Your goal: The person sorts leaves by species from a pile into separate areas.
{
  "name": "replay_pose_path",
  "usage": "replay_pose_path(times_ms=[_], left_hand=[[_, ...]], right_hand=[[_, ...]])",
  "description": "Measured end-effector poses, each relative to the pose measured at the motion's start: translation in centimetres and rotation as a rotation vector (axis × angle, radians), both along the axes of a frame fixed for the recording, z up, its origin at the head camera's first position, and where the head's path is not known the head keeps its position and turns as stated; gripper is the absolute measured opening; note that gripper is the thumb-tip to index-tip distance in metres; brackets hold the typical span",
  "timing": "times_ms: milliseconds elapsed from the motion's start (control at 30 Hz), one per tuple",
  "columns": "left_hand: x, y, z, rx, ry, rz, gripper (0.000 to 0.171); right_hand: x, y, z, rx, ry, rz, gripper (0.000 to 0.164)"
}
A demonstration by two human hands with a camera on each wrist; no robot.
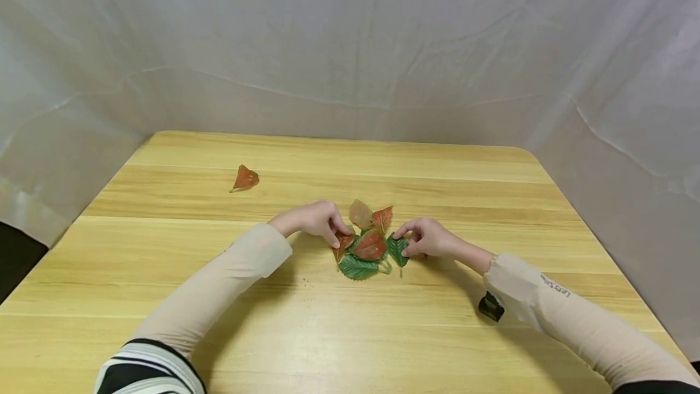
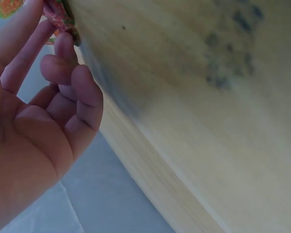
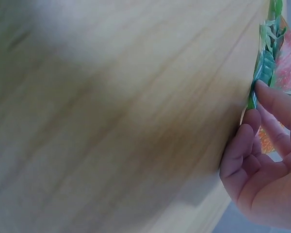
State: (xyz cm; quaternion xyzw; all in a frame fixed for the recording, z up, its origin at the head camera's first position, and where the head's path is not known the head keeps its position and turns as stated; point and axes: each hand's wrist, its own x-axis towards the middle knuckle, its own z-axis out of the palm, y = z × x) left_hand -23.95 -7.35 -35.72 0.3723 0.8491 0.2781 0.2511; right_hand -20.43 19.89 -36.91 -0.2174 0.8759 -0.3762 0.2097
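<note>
Red and green artificial leaves lie overlapped in a cluster in the middle of the table. My left hand pinches a red leaf at the cluster's left side between thumb and fingers. On the right side, my right hand pinches the edge of a dark green leaf, its stem pointing toward me. Between the hands, a broad red leaf rests on top, with a green leaf below it. At the back of the cluster stand out a pale reddish-green leaf and a bright red leaf.
A single red leaf lies apart at the back left of the wooden table. Beneath the right forearm is a small black object. Pale cloth hangs behind the table and along its sides.
</note>
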Motion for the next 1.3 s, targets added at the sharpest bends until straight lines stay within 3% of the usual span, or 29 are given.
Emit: replay_pose_path(times_ms=[233,533,700,1000,1300], left_hand=[[0.2,0.1,0.2,-0.015,-0.042,0.004,0.035],[0.1,0.3,0.0,-0.044,-0.048,0.012,0.034],[0.0,0.4,-0.1,-0.056,-0.042,0.016,0.035],[0.2,0.4,-0.1,-0.040,-0.052,0.020,0.034],[0.3,0.5,0.1,-0.031,-0.072,0.033,0.034]], right_hand=[[0.1,0.0,0.1,0.022,0.033,0.003,0.028],[0.0,0.4,0.1,0.007,-0.034,-0.044,0.031],[-0.1,0.9,0.4,-0.069,-0.088,-0.108,0.033],[-0.3,1.5,0.9,-0.120,-0.078,-0.191,0.031],[-1.9,1.2,1.4,-0.182,-0.107,-0.294,0.032]])
